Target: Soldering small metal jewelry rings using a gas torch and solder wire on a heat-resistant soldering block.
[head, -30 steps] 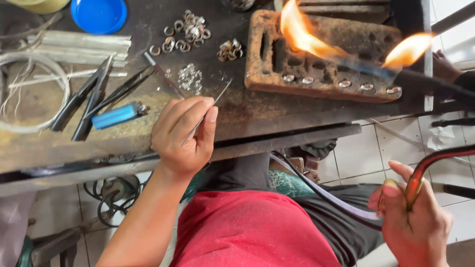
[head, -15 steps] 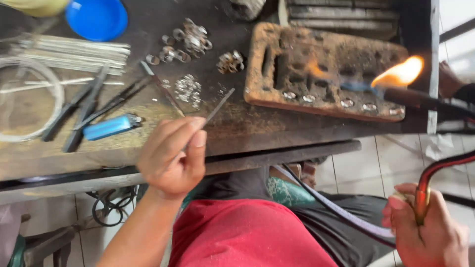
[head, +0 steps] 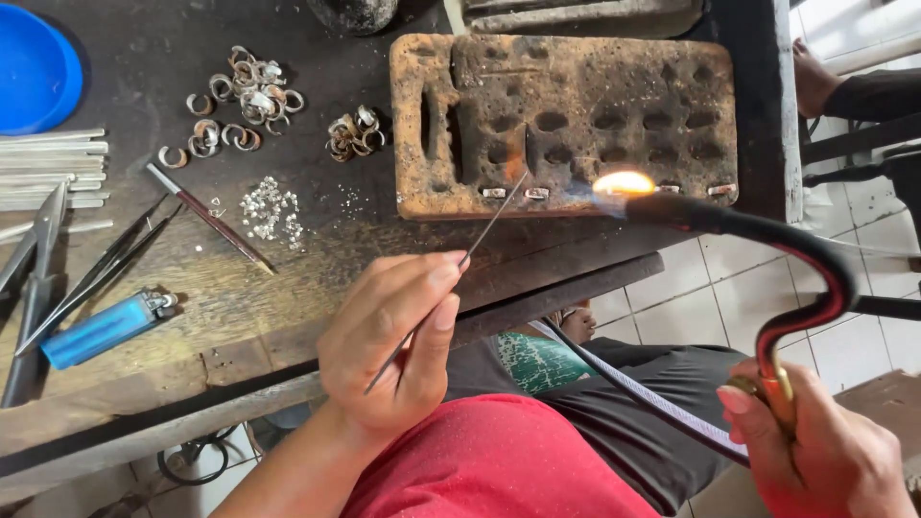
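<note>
Left hand over the near edge of the workbench, fingers pinched shut on a thin metal rod. Rod slants up and right; its tip reaches the small metal pieces lined along the near edge of the burnt block.

Right hand low at the bench's right, off the edge, fist closed round the brass grip of a curved torch. Flame at the nozzle, touching the block's near edge just right of the rod tip. Hose trails across the lap.

Bench, left part: rings in loose heaps, tweezers, blue lighter, blue lid at far left corner.
</note>
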